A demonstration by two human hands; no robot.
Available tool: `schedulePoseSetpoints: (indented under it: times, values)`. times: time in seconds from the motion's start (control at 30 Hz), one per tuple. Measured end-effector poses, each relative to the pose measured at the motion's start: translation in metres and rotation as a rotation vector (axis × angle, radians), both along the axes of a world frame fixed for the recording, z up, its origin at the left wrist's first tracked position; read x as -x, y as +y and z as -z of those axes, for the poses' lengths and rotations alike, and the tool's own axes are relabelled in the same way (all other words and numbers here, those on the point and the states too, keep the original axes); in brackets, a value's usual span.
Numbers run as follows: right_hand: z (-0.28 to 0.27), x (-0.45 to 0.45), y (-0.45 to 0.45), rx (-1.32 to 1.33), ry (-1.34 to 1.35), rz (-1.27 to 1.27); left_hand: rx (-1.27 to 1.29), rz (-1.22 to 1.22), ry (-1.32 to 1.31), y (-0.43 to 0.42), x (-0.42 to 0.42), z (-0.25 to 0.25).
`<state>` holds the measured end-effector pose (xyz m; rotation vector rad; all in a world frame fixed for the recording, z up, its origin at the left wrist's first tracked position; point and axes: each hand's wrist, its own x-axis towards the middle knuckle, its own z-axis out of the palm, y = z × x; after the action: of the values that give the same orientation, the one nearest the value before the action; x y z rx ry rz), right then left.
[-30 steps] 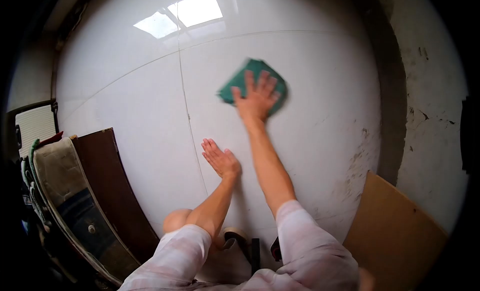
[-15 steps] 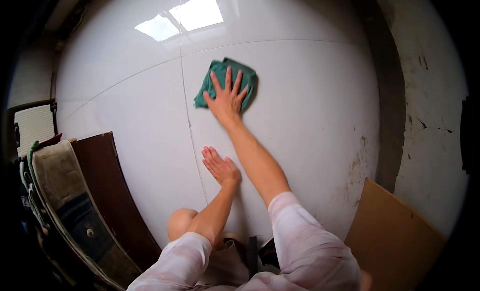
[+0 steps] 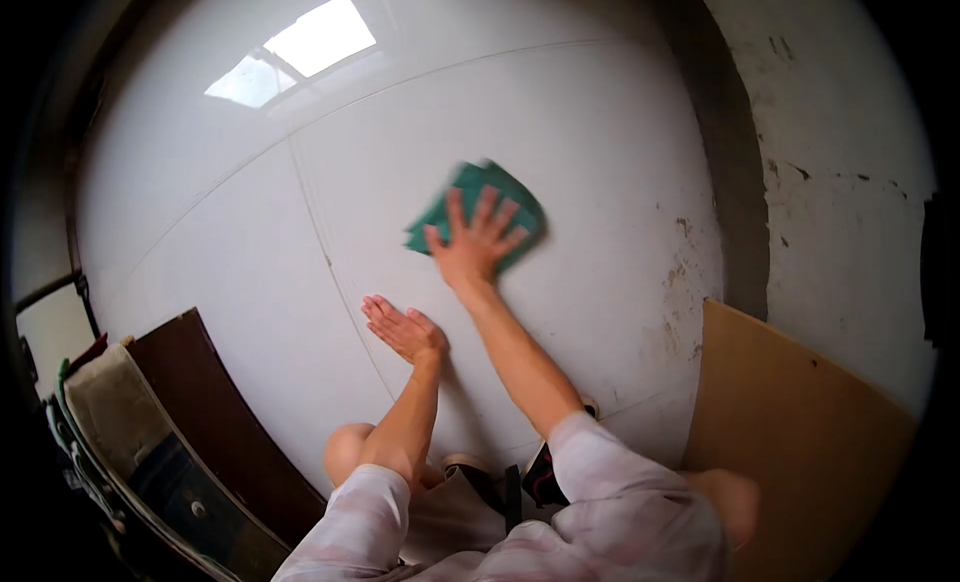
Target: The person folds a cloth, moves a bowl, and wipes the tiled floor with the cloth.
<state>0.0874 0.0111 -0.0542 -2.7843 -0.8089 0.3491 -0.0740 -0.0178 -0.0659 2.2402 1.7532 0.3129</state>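
My right hand (image 3: 472,244) lies with spread fingers on a green cloth (image 3: 520,210), pressing it flat to the pale tiled floor (image 3: 600,312). The cloth is loosely folded and slightly smeared by motion; its middle is hidden under the palm. Nearer to my body, my left hand (image 3: 405,329) rests flat on the floor with fingers stretched out and nothing in it. It is beside a tile seam, apart from the cloth.
At the left, a dark brown board (image 3: 215,402) stands beside a worn padded panel (image 3: 125,412). A tan board (image 3: 790,432) is at the lower right. Brown stains (image 3: 675,272) mark the floor near the stained wall (image 3: 830,152). My shoes (image 3: 545,477) are below me.
My right hand has slid the green cloth toward my body and to the right, away from the tile seam. My left hand stays at about the same floor spot. The view has turned slightly.
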Motion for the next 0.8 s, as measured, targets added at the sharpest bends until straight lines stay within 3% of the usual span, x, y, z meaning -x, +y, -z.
schedulePoseSetpoints:
  times: [0.1, 0.2, 0.23, 0.37, 0.43, 0.53, 0.63, 0.7, 0.8]
  values:
    - [0.004, -0.035, 0.078, -0.261, 0.01, -0.148, -0.024, -0.007, 0.012, -0.002, 0.002, 0.002]
    - [0.012, -0.086, 0.095, -0.316, -0.008, -0.186, -0.039, 0.006, 0.025, -0.003, 0.004, 0.004]
    - [0.009, -0.102, 0.081, -0.298, -0.033, -0.214, -0.034, 0.018, 0.027, -0.003, 0.004, 0.005]
    - [-0.018, -0.127, -0.08, -0.016, -0.086, 0.177, -0.033, 0.017, 0.023, -0.003, 0.005, 0.004]
    - [-0.004, -0.113, -0.165, 0.049, -0.129, 0.343, -0.037, -0.001, 0.015, -0.002, 0.0, 0.004]
    - [-0.001, -0.077, -0.179, 0.093, -0.13, 0.33, -0.044, -0.01, 0.061, -0.005, 0.007, 0.004]
    - [-0.016, -0.055, -0.102, 0.105, 0.024, 0.024, -0.069, 0.009, 0.045, -0.001, 0.004, 0.007]
    - [-0.007, -0.053, -0.03, -0.042, 0.069, -0.184, -0.047, 0.014, 0.042, -0.003, 0.006, 0.006]
    - [-0.004, -0.094, 0.051, -0.246, 0.136, -0.051, -0.069, 0.014, 0.069, -0.003, 0.009, 0.013]
